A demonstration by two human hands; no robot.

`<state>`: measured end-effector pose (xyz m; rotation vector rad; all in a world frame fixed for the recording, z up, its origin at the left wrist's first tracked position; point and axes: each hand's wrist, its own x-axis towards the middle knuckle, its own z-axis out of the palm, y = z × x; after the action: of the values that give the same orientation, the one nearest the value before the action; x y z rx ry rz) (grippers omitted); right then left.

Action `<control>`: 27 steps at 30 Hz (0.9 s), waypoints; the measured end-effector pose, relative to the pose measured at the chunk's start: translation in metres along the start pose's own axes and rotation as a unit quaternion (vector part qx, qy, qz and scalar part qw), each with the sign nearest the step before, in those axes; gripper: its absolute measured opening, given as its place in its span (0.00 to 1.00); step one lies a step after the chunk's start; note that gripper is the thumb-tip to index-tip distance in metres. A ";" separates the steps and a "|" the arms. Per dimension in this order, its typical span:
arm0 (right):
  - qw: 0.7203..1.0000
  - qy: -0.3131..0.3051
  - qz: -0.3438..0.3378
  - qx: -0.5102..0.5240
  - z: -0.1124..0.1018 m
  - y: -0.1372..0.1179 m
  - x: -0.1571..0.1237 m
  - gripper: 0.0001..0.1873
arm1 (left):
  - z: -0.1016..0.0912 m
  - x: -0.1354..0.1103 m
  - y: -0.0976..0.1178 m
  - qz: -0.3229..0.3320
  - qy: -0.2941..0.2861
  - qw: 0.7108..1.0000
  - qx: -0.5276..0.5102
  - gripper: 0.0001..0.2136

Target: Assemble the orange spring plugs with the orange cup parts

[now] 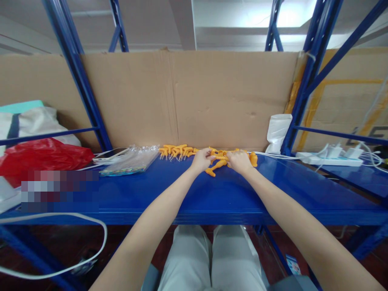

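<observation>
At the back of the blue shelf, my left hand (202, 160) is closed, thumb and fingers pinching the end of an orange plastic piece (217, 157). My right hand (240, 161) is closed over the other side of that piece; its fingers are partly hidden. Just below lies a loose orange piece (216, 166) with a bent, branching shape. More orange pieces (253, 159) show beside my right hand, partly covered by it. Left of my hands, several orange pieces with small metal chains (176, 151) lie in a row against the cardboard.
A clear plastic bag (133, 161) and a red bag (45, 157) lie to the left. A white packet (278, 131) leans by the right post. Farther right is a power strip (330, 159) with cables. Cardboard (212, 97) closes the back. A white cable (104, 234) loops at the front left.
</observation>
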<state>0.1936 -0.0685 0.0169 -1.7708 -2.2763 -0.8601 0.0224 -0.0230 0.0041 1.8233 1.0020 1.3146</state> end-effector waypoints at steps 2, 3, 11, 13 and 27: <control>1.000 0.015 -0.003 -0.003 0.000 0.000 0.000 0.13 | -0.002 -0.003 0.002 -0.016 -0.006 1.000 -0.022 0.06; 1.000 0.023 -0.005 -0.004 0.001 0.000 0.000 0.13 | -0.002 -0.004 0.003 -0.025 -0.007 0.999 -0.035 0.06; 0.999 0.048 -0.008 0.021 0.006 0.003 -0.001 0.13 | -0.003 -0.002 -0.002 0.018 -0.010 1.000 -0.011 0.06; 0.998 0.058 -0.005 0.030 0.006 0.004 -0.002 0.14 | -0.003 0.000 -0.006 0.061 -0.008 0.998 0.018 0.05; 0.988 0.092 -0.049 0.118 0.014 0.011 -0.005 0.15 | -0.012 -0.014 0.006 0.181 0.052 0.958 0.215 0.06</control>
<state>0.2087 -0.0637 0.0068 -1.4302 -2.2544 -0.7022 0.0099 -0.0373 0.0064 2.3757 1.1135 1.5048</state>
